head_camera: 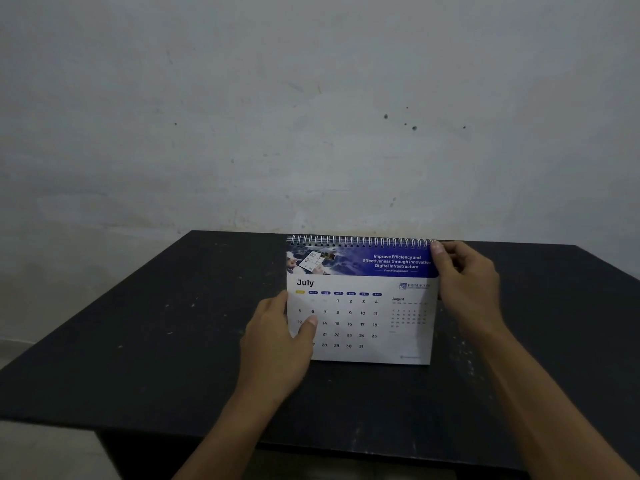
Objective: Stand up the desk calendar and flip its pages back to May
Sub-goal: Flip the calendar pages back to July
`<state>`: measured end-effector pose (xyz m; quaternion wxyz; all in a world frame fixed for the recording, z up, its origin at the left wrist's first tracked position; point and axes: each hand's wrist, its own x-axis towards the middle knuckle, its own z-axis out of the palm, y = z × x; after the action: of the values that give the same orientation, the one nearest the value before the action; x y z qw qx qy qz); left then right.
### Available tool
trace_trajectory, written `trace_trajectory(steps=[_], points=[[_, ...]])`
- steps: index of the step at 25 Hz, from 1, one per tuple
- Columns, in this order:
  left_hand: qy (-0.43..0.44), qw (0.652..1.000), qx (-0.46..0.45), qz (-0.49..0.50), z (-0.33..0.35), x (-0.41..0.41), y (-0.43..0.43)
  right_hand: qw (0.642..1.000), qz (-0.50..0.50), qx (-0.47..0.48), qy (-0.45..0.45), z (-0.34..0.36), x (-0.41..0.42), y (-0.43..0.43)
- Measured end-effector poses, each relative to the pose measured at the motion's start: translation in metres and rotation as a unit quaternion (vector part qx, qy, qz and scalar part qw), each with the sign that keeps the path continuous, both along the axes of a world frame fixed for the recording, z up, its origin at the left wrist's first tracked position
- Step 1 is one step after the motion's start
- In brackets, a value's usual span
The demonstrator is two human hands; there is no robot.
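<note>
A spiral-bound desk calendar (363, 306) stands upright on the black table (173, 323), its front page showing July under a blue banner. My left hand (280, 344) grips the calendar's lower left edge, thumb pressed over the date grid and fingers behind the page. My right hand (467, 285) pinches the upper right corner just below the wire spiral, thumb on the blue banner. The calendar's back side and its base are hidden.
The table backs onto a bare, stained grey wall (311, 116). Its front edge runs near the bottom of the view, with pale floor (45, 448) showing at the lower left. Bare tabletop lies on both sides of the calendar.
</note>
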<state>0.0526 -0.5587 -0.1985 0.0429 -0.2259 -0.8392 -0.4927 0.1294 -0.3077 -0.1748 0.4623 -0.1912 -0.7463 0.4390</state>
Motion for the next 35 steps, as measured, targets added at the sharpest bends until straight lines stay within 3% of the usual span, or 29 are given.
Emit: trace_trajectory(steps=[8,14,35], points=[[0.061,0.996,-0.024,0.055,-0.008,0.004,-0.004,1.0,-0.002,-0.008,0.003,0.0,0.0,-0.003],[0.034,0.992,0.106,0.058,-0.004,-0.007,-0.008,1.0,0.004,-0.029,0.001,0.001,0.001,-0.004],[-0.049,0.951,0.266,-0.149,0.02,-0.041,-0.03,0.996,0.072,-0.052,-0.013,0.002,0.016,0.006]])
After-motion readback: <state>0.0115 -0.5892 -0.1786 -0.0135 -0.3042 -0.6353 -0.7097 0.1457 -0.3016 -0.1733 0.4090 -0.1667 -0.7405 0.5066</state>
